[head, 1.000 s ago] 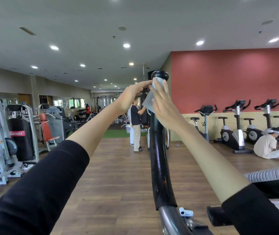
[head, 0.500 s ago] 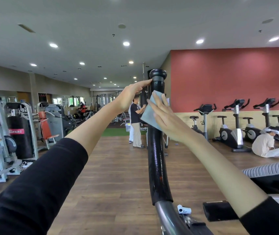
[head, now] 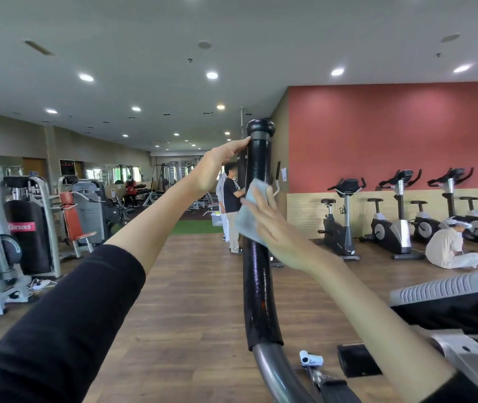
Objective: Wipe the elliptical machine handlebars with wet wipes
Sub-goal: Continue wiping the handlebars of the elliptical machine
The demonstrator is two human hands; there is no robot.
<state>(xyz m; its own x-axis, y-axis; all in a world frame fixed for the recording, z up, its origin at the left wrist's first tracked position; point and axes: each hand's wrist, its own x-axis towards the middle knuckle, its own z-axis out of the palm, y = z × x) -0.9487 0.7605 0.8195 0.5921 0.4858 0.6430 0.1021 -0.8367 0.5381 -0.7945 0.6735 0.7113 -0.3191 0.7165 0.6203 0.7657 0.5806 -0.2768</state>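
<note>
Right hand [head: 275, 228], reaching in from the lower right of the frame, lies flat with its fingers spread and presses a pale blue wet wipe [head: 250, 212] against the black handlebar [head: 256, 257]. That handlebar is a padded black post rising up the middle of the frame, curving at its base into a bare grey metal tube. The wipe sits about a third of the way down the post from its rounded cap, held between the palm and the foam grip, with its left edge sticking out past the post.

Left hand [head: 217, 167], stretched out from the lower left in a black sleeve pushed up the forearm, has its fingers held together and extended, the tips touching the left side of the handlebar just below the cap. Whether the thumb wraps the post cannot be seen.

Behind the arms is a gym with a wooden floor [head: 197, 286]. A row of exercise bikes [head: 394, 225] stands along a red wall [head: 391, 135] at right, and a person in pale clothes [head: 449, 248] sits on the floor beside them. Weight machines [head: 31, 225] fill the left side, and another person [head: 232, 205] stands in the middle distance.
</note>
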